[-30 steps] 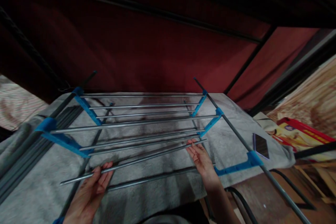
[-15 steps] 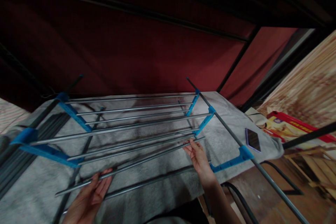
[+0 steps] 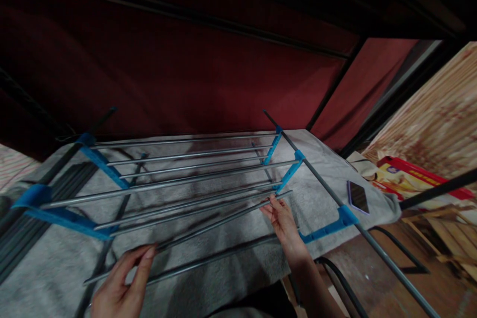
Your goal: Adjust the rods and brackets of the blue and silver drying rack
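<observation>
A loose grey metal tube [image 3: 208,229] slants across the front of a partly built rack with blue plastic brackets. Near the tube's left part, my left hand [image 3: 122,278] closes over it, thumb and fingers pinching from above. My right hand [image 3: 281,218] grips the same tube close to its right end, just below a blue bracket [image 3: 286,177]. Several tubes [image 3: 179,185] span the rack between its left and right brackets. The lower right bracket [image 3: 328,226] sits on the side pole [image 3: 387,263], beside my right wrist.
The rack lies on a grey cloth-covered surface [image 3: 316,179]. A phone [image 3: 358,197] rests at the right. Dark tubes [image 3: 48,208] lie bundled at the left. Beyond stands a dark red panel [image 3: 186,74]; a red and yellow box [image 3: 413,179] is at the right.
My left hand has changed its hold, from supporting the tube with fingers beneath to pinching it from above. My right hand stays near the tube's right end.
</observation>
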Available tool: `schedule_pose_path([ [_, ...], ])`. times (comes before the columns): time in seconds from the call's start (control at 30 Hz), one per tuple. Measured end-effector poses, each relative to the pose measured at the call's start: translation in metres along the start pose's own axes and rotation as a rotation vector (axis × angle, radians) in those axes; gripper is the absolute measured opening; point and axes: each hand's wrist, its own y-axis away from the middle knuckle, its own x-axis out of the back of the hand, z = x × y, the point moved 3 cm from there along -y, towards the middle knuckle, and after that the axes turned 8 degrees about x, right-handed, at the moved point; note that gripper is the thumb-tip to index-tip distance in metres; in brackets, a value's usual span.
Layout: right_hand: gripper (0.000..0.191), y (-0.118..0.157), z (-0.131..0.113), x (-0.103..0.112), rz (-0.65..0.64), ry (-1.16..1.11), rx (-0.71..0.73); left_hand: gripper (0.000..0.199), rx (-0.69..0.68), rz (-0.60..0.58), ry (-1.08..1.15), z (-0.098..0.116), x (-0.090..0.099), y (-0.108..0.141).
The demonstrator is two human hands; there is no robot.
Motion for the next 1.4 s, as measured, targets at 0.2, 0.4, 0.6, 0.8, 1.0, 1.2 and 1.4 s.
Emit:
schedule_pose_path([
  [0.2, 0.031, 0.002, -0.007, -0.006, 0.011, 0.016, 0.002, 0.042, -0.060, -0.226, -0.067, 0.005, -0.019, -0.005],
  [0.4, 0.028, 0.003, -0.014, -0.008, -0.037, -0.009, 0.021, 0.018, -0.568, -0.222, -0.492, -0.024, -0.015, -0.022],
  [0.6, 0.025, 0.005, -0.018, -0.019, -0.152, -0.021, 0.035, 0.043, -1.152, -0.144, -0.882, -0.031, -0.002, -0.027],
  [0.8, 0.026, 0.001, -0.017, -0.027, -0.170, -0.042, 0.016, 0.046, -1.144, -0.102, -0.929, -0.030, -0.002, -0.023],
  [1.0, 0.031, -0.004, -0.016, -0.028, -0.111, -0.064, 0.017, 0.042, -1.209, -0.127, -0.849, -0.018, -0.009, -0.010],
  [1.2, 0.030, -0.009, -0.015, -0.028, -0.094, -0.032, 0.028, 0.040, -1.260, -0.115, -0.862, -0.015, -0.014, -0.008],
  [1.4, 0.030, -0.010, -0.017, -0.032, -0.164, -0.035, 0.021, 0.041, -1.228, -0.147, -0.891, -0.009, -0.014, -0.005],
])
